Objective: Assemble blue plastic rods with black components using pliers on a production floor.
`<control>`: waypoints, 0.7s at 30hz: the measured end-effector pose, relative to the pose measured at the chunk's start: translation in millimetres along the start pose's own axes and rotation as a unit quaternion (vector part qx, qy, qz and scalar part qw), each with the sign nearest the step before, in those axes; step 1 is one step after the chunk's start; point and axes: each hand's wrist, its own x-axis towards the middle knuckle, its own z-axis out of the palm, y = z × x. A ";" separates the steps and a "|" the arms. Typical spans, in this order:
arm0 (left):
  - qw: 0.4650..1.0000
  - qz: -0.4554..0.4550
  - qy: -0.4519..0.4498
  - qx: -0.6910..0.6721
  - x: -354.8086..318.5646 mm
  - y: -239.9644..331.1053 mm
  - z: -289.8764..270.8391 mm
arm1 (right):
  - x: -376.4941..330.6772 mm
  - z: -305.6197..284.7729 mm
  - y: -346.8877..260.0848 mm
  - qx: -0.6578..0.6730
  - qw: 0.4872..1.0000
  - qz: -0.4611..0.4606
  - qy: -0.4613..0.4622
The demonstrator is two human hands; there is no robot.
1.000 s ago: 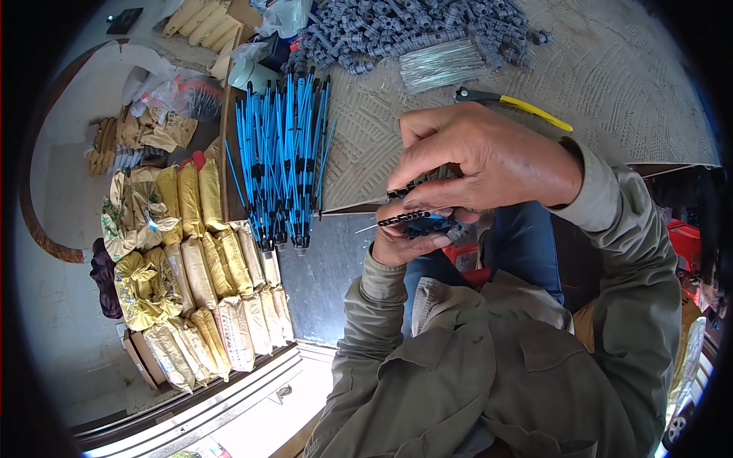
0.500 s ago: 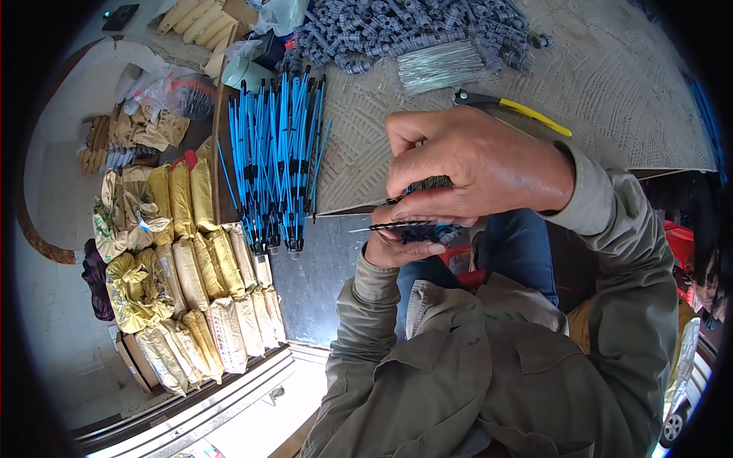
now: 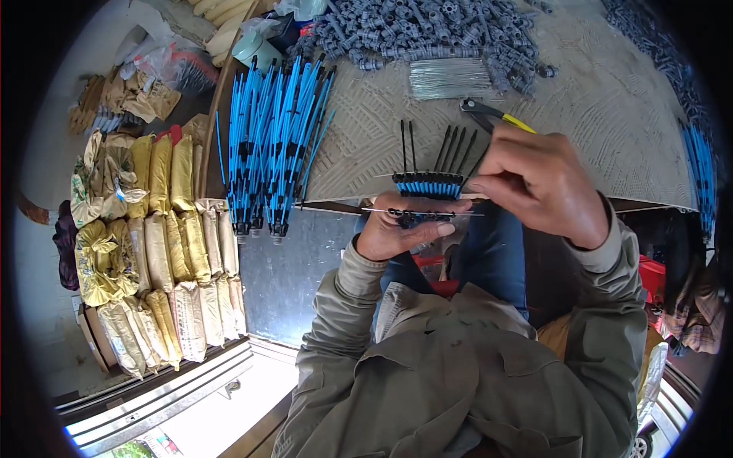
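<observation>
My left hand (image 3: 393, 233) is closed around a bunch of thin blue rods with black ends, which look like umbrella ribs (image 3: 427, 188). Two thin wires run crosswise at the bunch, and several black rod ends stand up from it toward the table. At the bunch's right end is my right hand (image 3: 546, 183), its thumb and forefinger pinched together; what lies between them is too small to make out. Just beyond this hand lie pliers (image 3: 519, 122) with yellow handles, partly hidden by it.
Bundled blue rods (image 3: 279, 145) lie at the table's left edge. Grey plastic fittings (image 3: 435, 30) are heaped at the back, near a stack of cut wires (image 3: 450, 79). Wrapped yellow packets (image 3: 153, 259) fill the left side. More blue rods (image 3: 699, 175) lie far right.
My right hand has moved right, off the top of the bunch, uncovering the blue rods and upright black ends. My left hand still holds the bunch. The whole view has shifted slightly.
</observation>
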 end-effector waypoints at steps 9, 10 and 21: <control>1.000 -0.014 -0.006 -0.010 0.4 -5.9 -0.9 | -35.9 28.1 59.6 -0.034 0.999 0.010 0.030; 1.000 -0.011 -0.007 -0.017 -0.9 -5.7 -1.7 | -40.4 40.8 64.3 -0.037 0.999 0.013 0.032; 0.988 -0.008 -0.146 0.043 -0.1 -11.7 -18.0 | -9.8 84.6 80.4 -0.081 0.978 -0.108 -0.157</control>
